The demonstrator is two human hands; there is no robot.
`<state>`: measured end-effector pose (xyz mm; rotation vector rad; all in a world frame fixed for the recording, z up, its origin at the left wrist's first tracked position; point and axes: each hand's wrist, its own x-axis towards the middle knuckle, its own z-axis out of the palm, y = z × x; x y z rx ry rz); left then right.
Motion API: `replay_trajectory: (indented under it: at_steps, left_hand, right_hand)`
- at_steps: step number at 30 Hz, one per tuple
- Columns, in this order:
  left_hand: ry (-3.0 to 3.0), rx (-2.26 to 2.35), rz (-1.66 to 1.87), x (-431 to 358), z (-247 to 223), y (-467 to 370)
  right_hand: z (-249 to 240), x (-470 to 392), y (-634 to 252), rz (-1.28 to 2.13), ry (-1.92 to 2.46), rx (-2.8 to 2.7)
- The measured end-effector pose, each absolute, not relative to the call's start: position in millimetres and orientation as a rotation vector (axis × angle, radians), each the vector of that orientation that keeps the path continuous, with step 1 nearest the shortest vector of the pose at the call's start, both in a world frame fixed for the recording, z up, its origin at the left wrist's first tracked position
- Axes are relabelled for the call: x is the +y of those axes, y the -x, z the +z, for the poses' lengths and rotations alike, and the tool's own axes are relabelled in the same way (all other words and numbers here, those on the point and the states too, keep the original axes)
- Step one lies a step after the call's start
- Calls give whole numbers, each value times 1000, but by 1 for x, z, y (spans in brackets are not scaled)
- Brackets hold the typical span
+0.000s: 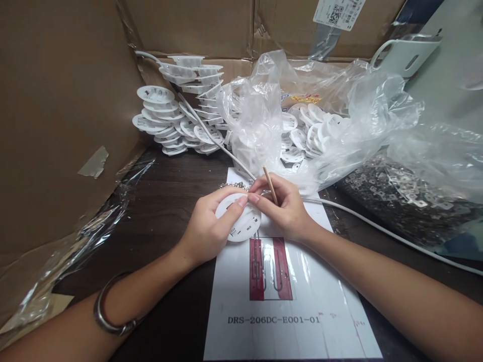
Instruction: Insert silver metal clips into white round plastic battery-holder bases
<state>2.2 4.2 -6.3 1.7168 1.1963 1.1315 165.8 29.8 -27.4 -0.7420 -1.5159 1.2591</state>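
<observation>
My left hand (209,223) is closed on the edge of a round white plastic disc (245,229), its thumb lying across the top face. At the disc's far right rim, the thumb and fingertips of my right hand (287,206) pinch close to my left thumb. Whatever is between those fingertips is too small to make out. A thin wooden stick (269,183) is tucked in my right hand and points up. Small metal pieces (236,185) lie just behind the disc. Beneath my hands is a printed sheet (264,337) with a red drawing.
Stacks of white discs (158,95) stand at the back left, with more inside a clear plastic bag (256,110). On the right, a bag holds many flat metal pieces (407,186). A grey cable (362,213) crosses behind my hands. Cardboard walls (60,100) enclose the dark table.
</observation>
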Motion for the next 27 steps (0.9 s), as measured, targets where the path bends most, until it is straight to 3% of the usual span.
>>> replay_trajectory:
  at_steps: [6,15,21,27]
  left_hand:
    - [-1633,1258,1134,4,-4,-1]
    - [-1592,1271,1147,6,-5,-1]
    - [-1544,1264,1159,6,-4,-1]
    - [-1531,1275,1156,6,-2,-2]
  right_hand:
    - [-32,32,-165,1255,739,-1374]
    - [-32,32,-162,891,745,-1254]
    - [-31,33,-163,1095,666,-1157]
    - [-24,30,-160,1052,781,-1154]
